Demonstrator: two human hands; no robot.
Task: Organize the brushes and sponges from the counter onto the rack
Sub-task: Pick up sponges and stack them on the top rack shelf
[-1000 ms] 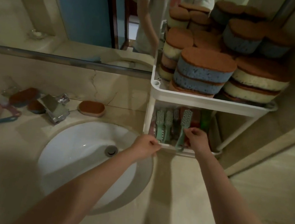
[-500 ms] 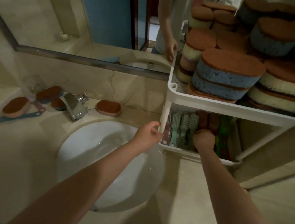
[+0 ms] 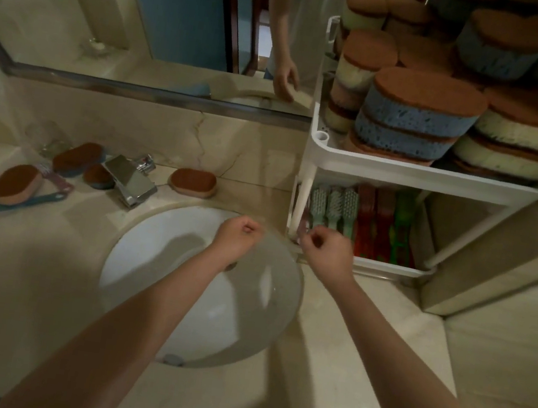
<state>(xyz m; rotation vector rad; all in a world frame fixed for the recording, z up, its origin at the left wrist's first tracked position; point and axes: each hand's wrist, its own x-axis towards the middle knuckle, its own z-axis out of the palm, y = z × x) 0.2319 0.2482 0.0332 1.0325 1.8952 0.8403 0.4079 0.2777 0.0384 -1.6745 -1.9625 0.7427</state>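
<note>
The white two-tier rack (image 3: 420,173) stands at the right of the counter. Its upper shelf is packed with stacked brown-topped sponges (image 3: 418,117). On the lower shelf, pale green brushes (image 3: 333,206), red brushes (image 3: 372,218) and a bright green one (image 3: 403,222) lie side by side. My right hand (image 3: 326,251) hovers at the lower shelf's front left corner, fingers curled, holding nothing. My left hand (image 3: 237,237) is a loose fist over the sink, holding nothing. On the counter lie one sponge (image 3: 193,182) behind the sink, two sponges (image 3: 77,158) left of the faucet, and another sponge (image 3: 14,183) on a blue-handled brush (image 3: 29,201).
A chrome faucet (image 3: 129,180) stands behind the white sink (image 3: 156,257). A clear glass (image 3: 45,137) sits at the back left. A pink brush handle (image 3: 56,179) lies by the left sponges. The mirror (image 3: 183,18) runs along the back wall, a tiled wall closes the right.
My right hand has come out of the lower shelf, leaving the green brush there. My left hand has left the rack's post and moved back over the sink. The view shifted left.
</note>
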